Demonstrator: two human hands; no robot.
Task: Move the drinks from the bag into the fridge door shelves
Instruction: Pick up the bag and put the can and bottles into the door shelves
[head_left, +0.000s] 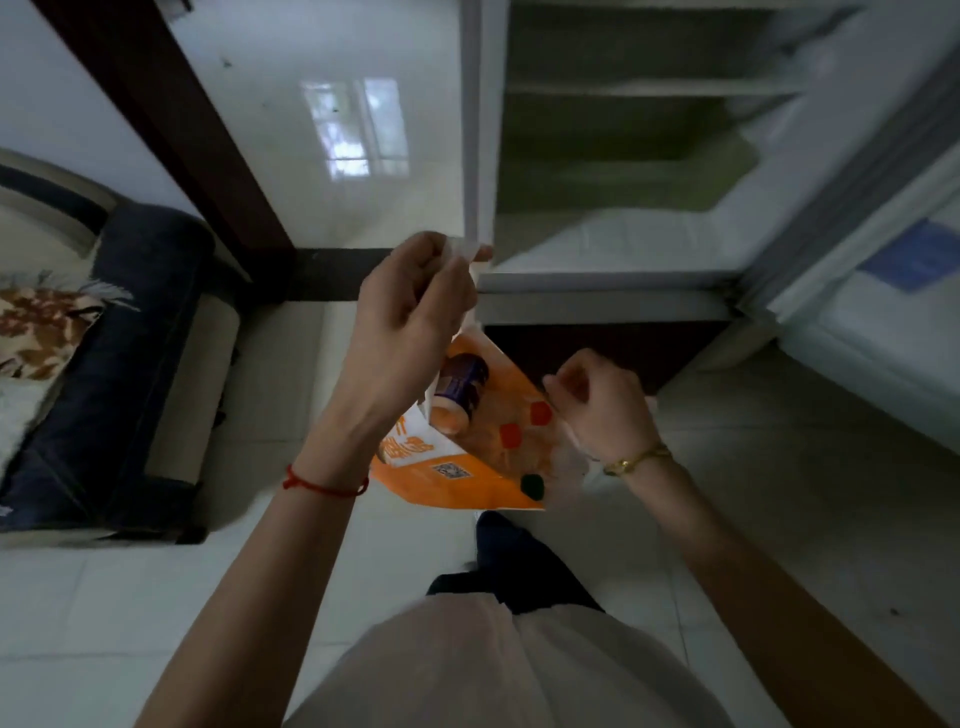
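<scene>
An orange and white plastic bag (483, 457) hangs in front of me, held open between both hands. My left hand (410, 322) pinches one white handle, raised near the fridge's edge. My right hand (602, 405) grips the other side of the bag, lower and to the right. Inside the bag lies a drink bottle (460, 389) with a dark purple label and an orange body, tilted. The fridge (613, 171) stands open ahead, its shelves dim and blurred. The fridge door (893, 291) swings out at the right, with a white door shelf.
A dark blue sofa (119, 374) with a patterned cushion (41, 327) sits at the left. A dark wooden frame (171, 130) runs diagonally beside the fridge's glossy white side. White floor tiles (779, 493) lie below. My legs and feet are under the bag.
</scene>
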